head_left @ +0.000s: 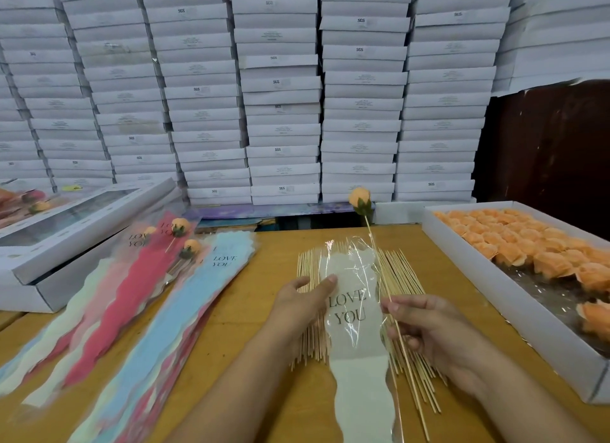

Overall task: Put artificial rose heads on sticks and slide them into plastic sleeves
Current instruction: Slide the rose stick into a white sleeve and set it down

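My right hand (425, 330) pinches a thin wooden stick (379, 267) that carries an orange rose head (359, 198) at its raised far end. My left hand (303, 304) holds the left edge of a white "LOVE YOU" plastic sleeve (356, 370) between thumb and fingers. The sleeve lies over a pile of bare sticks (406, 277) on the wooden table (264, 376). The stick runs along the sleeve's right side; whether it is inside the sleeve I cannot tell.
A white tray of orange rose heads (515, 241) stands at the right. Coloured sleeves (138, 310) fan out at the left, with finished roses (180, 226) lying on them. A windowed white box (76, 225) sits far left. Stacked white boxes (280, 89) wall the back.
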`<state>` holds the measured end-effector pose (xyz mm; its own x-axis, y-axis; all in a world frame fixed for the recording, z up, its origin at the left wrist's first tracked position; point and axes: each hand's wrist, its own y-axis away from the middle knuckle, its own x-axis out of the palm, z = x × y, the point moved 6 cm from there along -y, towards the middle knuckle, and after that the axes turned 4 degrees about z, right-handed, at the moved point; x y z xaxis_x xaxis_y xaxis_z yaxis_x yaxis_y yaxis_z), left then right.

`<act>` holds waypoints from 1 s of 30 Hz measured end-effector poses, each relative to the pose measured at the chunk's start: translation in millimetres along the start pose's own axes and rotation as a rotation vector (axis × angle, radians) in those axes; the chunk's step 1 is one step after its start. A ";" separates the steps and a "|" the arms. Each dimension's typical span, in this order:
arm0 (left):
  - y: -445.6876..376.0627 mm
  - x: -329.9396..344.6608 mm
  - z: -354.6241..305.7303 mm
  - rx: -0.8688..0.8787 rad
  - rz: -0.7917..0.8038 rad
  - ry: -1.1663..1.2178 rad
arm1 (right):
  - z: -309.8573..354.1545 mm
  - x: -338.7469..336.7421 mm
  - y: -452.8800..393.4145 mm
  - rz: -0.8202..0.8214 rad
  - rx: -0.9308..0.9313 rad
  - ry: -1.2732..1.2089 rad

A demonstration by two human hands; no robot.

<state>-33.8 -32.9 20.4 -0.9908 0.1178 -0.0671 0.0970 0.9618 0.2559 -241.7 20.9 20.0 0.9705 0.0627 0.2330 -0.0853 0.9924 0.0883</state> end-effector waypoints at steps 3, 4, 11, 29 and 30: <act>3.2 4.9 0.2 -0.015 0.172 0.238 | -0.4 5.2 1.3 0.051 0.004 -0.017; 5.1 6.8 1.7 -0.025 0.223 0.286 | -0.9 7.4 2.1 0.069 0.011 -0.014; 15.7 10.9 -1.0 0.067 0.321 0.350 | -0.6 10.9 4.2 0.105 0.007 0.007; 26.7 17.2 5.8 0.146 0.173 0.290 | 6.7 13.9 7.5 0.085 -0.067 -0.036; 27.3 19.5 6.5 0.141 0.181 0.286 | 6.7 14.9 8.0 0.086 -0.067 -0.032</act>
<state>-49.8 -2.7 19.8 -0.9409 0.2345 0.2443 0.2654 0.9587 0.1019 -229.4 29.1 30.7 0.9525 0.1454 0.2676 -0.1514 0.9885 0.0017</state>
